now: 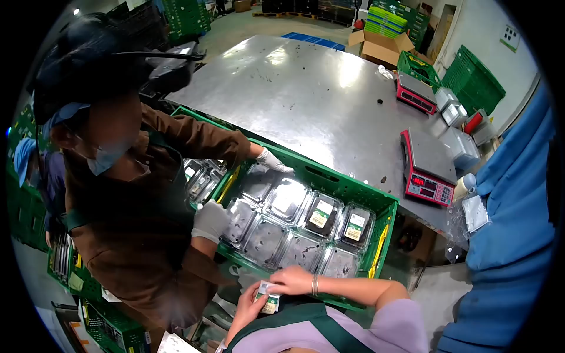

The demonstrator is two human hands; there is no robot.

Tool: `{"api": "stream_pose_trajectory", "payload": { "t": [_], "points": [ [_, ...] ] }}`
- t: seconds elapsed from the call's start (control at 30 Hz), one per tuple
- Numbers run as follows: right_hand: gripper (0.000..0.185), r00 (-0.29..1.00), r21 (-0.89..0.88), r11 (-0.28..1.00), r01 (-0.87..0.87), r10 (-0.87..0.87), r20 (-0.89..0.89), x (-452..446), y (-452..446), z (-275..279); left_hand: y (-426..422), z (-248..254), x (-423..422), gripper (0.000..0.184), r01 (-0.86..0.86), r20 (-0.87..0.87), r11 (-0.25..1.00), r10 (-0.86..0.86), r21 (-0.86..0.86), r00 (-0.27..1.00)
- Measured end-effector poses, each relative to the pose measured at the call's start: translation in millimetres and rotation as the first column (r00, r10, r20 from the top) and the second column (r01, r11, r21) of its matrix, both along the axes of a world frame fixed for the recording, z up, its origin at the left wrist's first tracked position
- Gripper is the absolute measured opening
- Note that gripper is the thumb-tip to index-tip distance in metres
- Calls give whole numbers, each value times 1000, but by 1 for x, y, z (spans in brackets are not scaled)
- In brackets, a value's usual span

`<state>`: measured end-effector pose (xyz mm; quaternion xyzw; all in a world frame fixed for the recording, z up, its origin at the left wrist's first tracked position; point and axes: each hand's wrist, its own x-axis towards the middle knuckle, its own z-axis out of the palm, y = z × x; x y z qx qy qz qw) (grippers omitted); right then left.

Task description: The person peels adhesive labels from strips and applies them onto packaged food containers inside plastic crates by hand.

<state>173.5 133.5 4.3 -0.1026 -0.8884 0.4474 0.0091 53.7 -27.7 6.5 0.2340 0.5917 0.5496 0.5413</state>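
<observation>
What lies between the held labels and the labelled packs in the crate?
In the head view: the right hand, the crate's near wall and unlabelled clear packs.

Too small to read: print on the white-and-green paper labels (270,303), digits on the red-and-grey scale (431,161). Partly hidden behind the labels: the left hand (245,306). Cut off by the bottom edge: the lilac shirt (288,333).

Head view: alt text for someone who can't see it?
Left hand holds labels, right hand touching them, beside a green crate of clear boxes, two visibly labelled. A co-worker's gloved hands are at the crate; scales stand beyond.
</observation>
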Motion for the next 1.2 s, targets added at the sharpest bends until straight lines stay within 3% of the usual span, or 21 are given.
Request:
{"api": "stream_pose_trajectory", "payload": {
  "t": [0.1, 0.3, 0.37, 0.4, 0.43, 0.5, 0.53, 0.57, 0.63, 0.67, 0.7, 0.73, 0.77, 0.8, 0.83, 0.93, 1.0, 1.03, 1.1, 1.13, 1.2],
  "points": [
    [30, 983, -47, 986, 161, -164, -81, -4, -6, 24, 10, 4, -9, 29, -24, -180, 999, 16, -43, 984],
    [26, 959, -57, 979, 198, -205, -196, -38, 16, 11, 16, -18, -16, 20, -309, -97, 949, 303, -57, 948],
    [24, 926, -46, 963, 266, -268, -265, -61, 47, 10, 15, -32, -17, 24, -296, -226, 952, 272, -81, 935],
    [21, 904, -35, 934, 355, -353, -242, -79, 68, -10, 20, -3, -9, 29, -278, -374, 954, 220, -109, 901],
    [20, 860, 30, 913, 408, -373, -349, -99, 96, -25, 10, -15, -8, 32, -195, -574, 977, 111, -86, 811],
    [20, 808, 138, 805, 576, -537, -242, -142, 151, -55, -9, -27, -14, 31, 8, -487, 938, -188, -347, 853],
    [21, 780, 212, 754, 622, -573, -251, -159, 170, -58, -13, -12, -15, 30, 97, -325, 980, -150, -173, 934],
    [21, 751, 285, 694, 660, -605, -264, -173, 184, -63, -26, -25, -16, 28, 161, -365, 984, -176, -71, 914],
    [18, 761, 487, 626, 609, -635, -134, -196, 204, -110, -38, -4, -5, 27, 56, 58, 964, -42, -261, 997],
    [29, 769, 665, 518, 538, -624, -136, -211, 224, -175, -44, -3, -11, 26, 208, 40, 937, -205, -281, 978],
    [42, 778, 808, 387, 444, -614, -134, -217, 236, -225, -49, -7, -11, 26, 205, 44, 935, -201, -290, 979],
    [31, 749, 685, 373, 625, -533, -393, -194, 220, -188, -54, -15, -9, 25, 149, -41, 903, -181, -403, 983],
    [26, 743, 608, 446, 657, -518, -424, -175, 199, -151, -59, -20, -5, 24, 82, -127, 862, -167, -500, 978],
    [23, 734, 523, 516, 678, -503, -455, -155, 177, -107, -56, -17, -2, 34, -27, -150, 932, -29, -361, 988],
    [22, 723, 435, 582, 687, -490, -486, -135, 155, -62, -55, -21, -3, 38, -12, -77, 914, -22, -407, 997],
    [23, 917, -5, 936, 352, -345, -202, -63, 71, -7, -46, -31, -13, 57, 102, -352, 975, -167, -196, 921],
    [24, 993, -216, 970, 111, -98, 69, -20, 21, 9, -31, -17, -14, 59, 113, -450, 983, -166, -142, 878],
    [25, 988, -249, 965, 88, -53, 145, -5, 2, 17, -23, -8, -13, 58, 132, -487, 984, -173, -117, 856],
    [25, 964, 24, 969, 244, -240, -117, 14, -27, 3, -8, 4, -8, 52, 175, -404, 979, -203, -107, 892],
    [25, 932, -12, 943, 334, -332, -149, 21, -35, 9, -4, 2, -6, 43, 172, -470, 983, -182, -64, 864],
    [23, 890, -50, 898, 437, -440, -118, 33, -43, 29, 7, 8, -2, 32, 180, -389, 979, -204, -95, 899]
  ]
}}
